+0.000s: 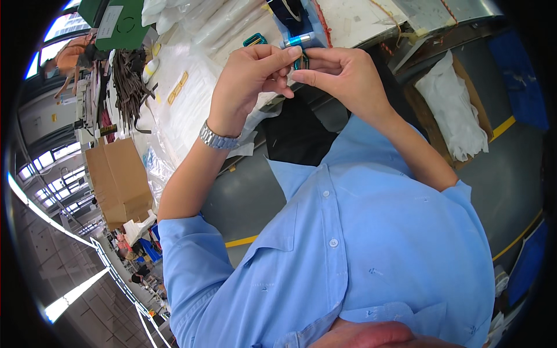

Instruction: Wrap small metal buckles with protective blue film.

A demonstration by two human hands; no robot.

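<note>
Both my hands meet near the table edge at the top of the view. Thumb and fingers of my left hand [250, 74], with a metal watch on its wrist, pinch a small shiny teal metal piece that looks like a buckle [301, 62]. From the other side my right hand [348, 75] grips the same piece, its fingers covering part of it. Just beyond the fingertips stands a light blue holder [316, 38] with a black strap [286, 14] and a shiny blue cylinder-like part [297, 40]. A similar teal buckle [255, 39] lies on the table left of it.
White plastic sheeting [191, 69] covers the table [354, 23], with a yellow piece [177, 88] on it. Dark straps [130, 87] hang at the left, above a cardboard box [119, 182]. On the right, another box holds a white bag [452, 107]. A person [72, 61] is far left.
</note>
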